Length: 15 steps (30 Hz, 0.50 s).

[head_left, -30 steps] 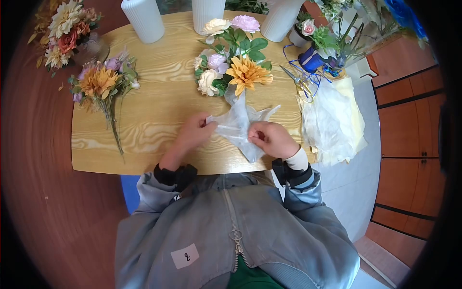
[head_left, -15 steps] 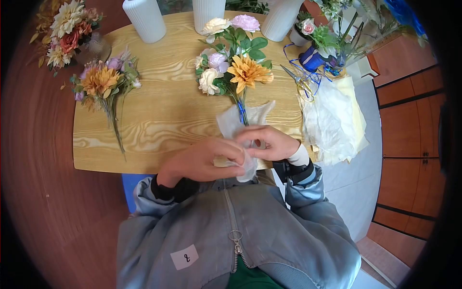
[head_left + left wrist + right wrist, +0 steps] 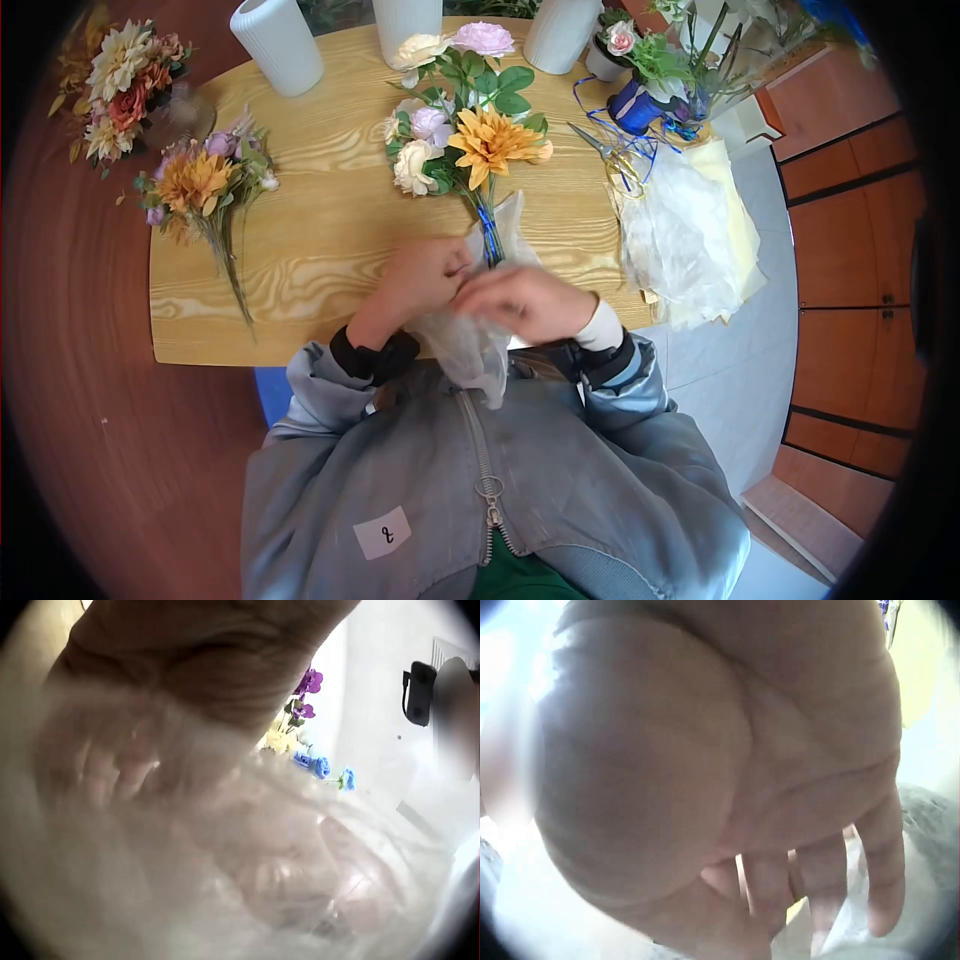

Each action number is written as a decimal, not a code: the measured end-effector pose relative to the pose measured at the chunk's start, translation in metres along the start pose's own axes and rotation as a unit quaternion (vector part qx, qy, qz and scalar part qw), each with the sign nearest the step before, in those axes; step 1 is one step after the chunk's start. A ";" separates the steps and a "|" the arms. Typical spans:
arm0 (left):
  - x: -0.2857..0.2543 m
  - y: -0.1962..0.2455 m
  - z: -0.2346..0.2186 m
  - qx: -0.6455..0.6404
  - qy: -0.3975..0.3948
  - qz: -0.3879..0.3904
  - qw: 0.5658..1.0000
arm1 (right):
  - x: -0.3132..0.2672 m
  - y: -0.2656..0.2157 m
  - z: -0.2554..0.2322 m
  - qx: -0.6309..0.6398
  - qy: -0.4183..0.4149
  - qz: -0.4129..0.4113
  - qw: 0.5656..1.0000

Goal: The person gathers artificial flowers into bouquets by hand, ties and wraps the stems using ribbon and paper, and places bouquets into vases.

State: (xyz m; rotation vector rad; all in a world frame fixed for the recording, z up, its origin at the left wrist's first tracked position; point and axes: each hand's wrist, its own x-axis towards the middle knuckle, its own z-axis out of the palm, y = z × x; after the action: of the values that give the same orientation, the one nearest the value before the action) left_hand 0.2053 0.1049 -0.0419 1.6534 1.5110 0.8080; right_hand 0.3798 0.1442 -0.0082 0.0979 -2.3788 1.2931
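A bouquet of artificial flowers (image 3: 490, 140) in orange, cream and lilac lies mid-table, its stems bound with blue ribbon (image 3: 487, 222). Thin white wrapping paper (image 3: 470, 350) runs from beside the stems down over the table's near edge to the jacket. My left hand (image 3: 425, 275) grips this paper left of the stem ends. Through the sheer paper (image 3: 127, 855), its curled fingers show in the left wrist view. Blurred in the head view, my right hand (image 3: 535, 302) reaches across the paper and lower stems. Its fingers (image 3: 829, 889) extend loosely in the right wrist view, with white paper behind them.
Another bunch of flowers (image 3: 205, 185) lies at the left, near a vase of flowers (image 3: 125, 90). White ribbed vases (image 3: 280, 48) line the far edge. Scissors (image 3: 610, 155), a blue ribbon spool (image 3: 635, 108) and stacked wrapping sheets (image 3: 680, 235) are at the right.
The wrapping paper has shifted from lying under the stems to hanging toward the body, baring the blue ribbon. Both hands have changed position around it, the left now back from the near edge.
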 end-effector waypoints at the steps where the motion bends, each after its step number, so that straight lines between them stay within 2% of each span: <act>1: -0.004 -0.006 -0.004 0.064 -0.033 -0.033 0.997 | -0.005 0.003 -0.007 -0.038 0.087 0.141 0.985; 2: -0.005 -0.008 -0.006 0.127 -0.067 -0.065 0.987 | -0.008 0.006 -0.013 -0.076 0.172 0.278 0.942; 3: -0.006 -0.007 -0.006 0.127 -0.067 -0.066 0.987 | -0.010 0.011 -0.016 -0.076 0.171 0.279 0.942; 5: -0.006 0.002 -0.002 0.185 0.091 -0.030 0.978 | -0.010 0.018 -0.019 -0.181 0.237 0.352 0.887; 6: -0.003 0.008 -0.001 0.184 0.092 -0.030 0.978 | -0.008 0.018 -0.018 -0.182 0.235 0.351 0.888; 8: 0.005 0.021 0.002 0.072 0.177 0.032 0.981 | -0.003 0.015 -0.011 -0.238 0.181 0.411 0.861; 9: 0.008 0.022 0.005 0.071 0.177 0.032 0.981 | -0.002 0.014 -0.010 -0.238 0.180 0.411 0.861; 11: 0.011 0.017 0.011 -0.065 0.108 -0.022 0.992 | -0.001 0.012 -0.008 -0.283 0.113 0.439 0.845; 12: 0.012 0.009 0.015 -0.065 0.107 -0.021 0.992 | -0.002 0.013 -0.006 -0.283 0.113 0.440 0.845; 14: 0.014 0.000 0.021 -0.147 0.019 -0.095 0.984 | -0.004 0.014 -0.004 -0.296 0.126 0.428 0.845; 15: 0.014 0.002 0.021 -0.148 0.018 -0.095 0.984 | -0.005 0.014 -0.004 -0.295 0.126 0.429 0.844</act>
State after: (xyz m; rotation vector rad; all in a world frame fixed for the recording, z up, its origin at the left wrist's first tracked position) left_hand 0.2253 0.1170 -0.0519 1.2639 1.4676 0.9101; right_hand 0.3819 0.1546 -0.0194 -1.3597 -2.5121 0.6996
